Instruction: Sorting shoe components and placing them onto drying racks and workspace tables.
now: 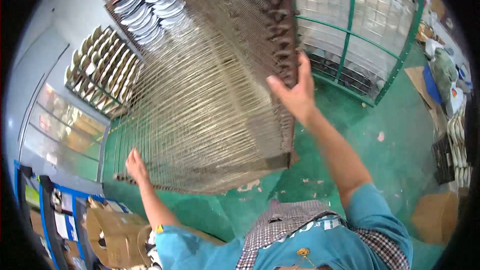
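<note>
I hold a large wire rack tray (pixel 200 95), a rusty brown frame strung with many thin metal rods, raised and tilted in front of me. My left hand (pixel 136 166) grips its lower left edge. My right hand (pixel 296 92) grips its right side bar, fingers wrapped over the frame. Behind the tray stands a rack with rows of white shoe soles (pixel 150 10) and tan soles (pixel 102 67) set upright in similar wire trays.
A green metal cage cart (pixel 370 35) stands at the right on the green floor (pixel 390 140). Cardboard boxes (pixel 112 235) lie at the lower left, another box (pixel 432 215) at the lower right. Stacked soles (pixel 457 140) line the right edge.
</note>
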`<state>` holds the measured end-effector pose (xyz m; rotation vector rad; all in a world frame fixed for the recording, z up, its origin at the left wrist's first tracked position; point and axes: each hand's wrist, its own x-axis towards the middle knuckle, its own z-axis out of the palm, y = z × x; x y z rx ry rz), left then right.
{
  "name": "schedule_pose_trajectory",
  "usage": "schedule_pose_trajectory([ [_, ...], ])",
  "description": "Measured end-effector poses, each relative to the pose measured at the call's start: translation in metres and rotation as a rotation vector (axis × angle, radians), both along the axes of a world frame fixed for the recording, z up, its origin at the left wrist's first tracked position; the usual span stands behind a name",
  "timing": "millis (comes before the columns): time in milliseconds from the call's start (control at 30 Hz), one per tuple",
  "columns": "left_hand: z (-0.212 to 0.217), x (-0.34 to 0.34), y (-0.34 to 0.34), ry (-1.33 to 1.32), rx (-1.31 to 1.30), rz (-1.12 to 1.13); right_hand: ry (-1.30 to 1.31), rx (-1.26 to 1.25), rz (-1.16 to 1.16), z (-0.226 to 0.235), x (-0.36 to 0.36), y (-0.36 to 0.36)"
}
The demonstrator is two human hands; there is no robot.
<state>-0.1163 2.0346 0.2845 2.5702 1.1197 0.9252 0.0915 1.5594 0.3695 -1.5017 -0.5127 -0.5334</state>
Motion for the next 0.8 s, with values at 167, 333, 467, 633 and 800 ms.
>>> schedule_pose_trajectory([
  [167,0.01,0.007,-0.037,0.157,0.257,0.188,-0.265,-0.141,-0.136,-0.014,0.029,-0.007],
  [333,0.006,-0.02,0.012,0.39,0.332,0.258,-0.428,-0.092,-0.123,-0.013,0.042,-0.01],
  [467,-0.001,-0.015,-0.014,0.383,0.397,0.2,-0.386,-0.124,-0.089,-0.015,0.058,-0.034],
  [633,0.012,-0.008,-0.125,0.28,0.265,0.192,-0.24,-0.138,-0.034,-0.014,0.088,-0.097],
  [800,0.026,0.022,-0.269,0.319,0.219,0.347,-0.257,-0.008,-0.076,-0.024,0.14,-0.161],
])
